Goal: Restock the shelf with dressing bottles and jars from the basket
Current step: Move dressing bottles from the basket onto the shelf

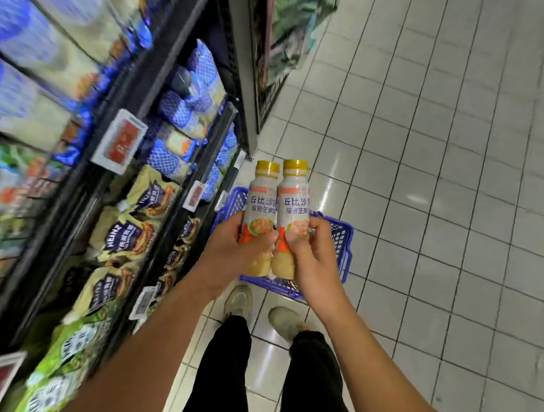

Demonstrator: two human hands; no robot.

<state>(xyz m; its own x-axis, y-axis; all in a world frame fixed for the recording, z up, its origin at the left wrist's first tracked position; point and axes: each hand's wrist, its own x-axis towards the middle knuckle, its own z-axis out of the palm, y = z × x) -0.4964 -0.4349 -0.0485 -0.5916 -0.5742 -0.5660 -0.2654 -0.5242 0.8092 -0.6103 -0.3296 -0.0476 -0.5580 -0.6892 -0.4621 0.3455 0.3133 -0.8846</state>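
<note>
1. The left grip (238, 249) is curled round the lower half of the left dressing bottle (261, 202); fingers wrap the front of the label and the thumb lies behind it.
2. The right grip (315, 259) is curled in the same manner round the lower half of the right dressing bottle (294, 203).
3. Both bottles stand upright, side by side and touching, each with a yellow cap, a white label with printed characters and a pale tan filling visible at the base. They are held in the air above the basket.
4. The basket (343, 239), blue plastic with lattice walls, sits on the floor directly beneath the bottles and just beside the foot of the shelf. Its contents are hidden by the hands and bottles.
5. The shelf (185, 184), dark with several tiers, runs along the left. It carries Heinz pouches (131, 231) on the lower tiers and blue-and-white packs (187, 110) farther along; price tags (120, 140) hang from the front edges. The upper tiers are blurred.
6. The floor (419, 180) is of pale square tiles. The person's two shoes (238, 300) stand just behind the basket.
</note>
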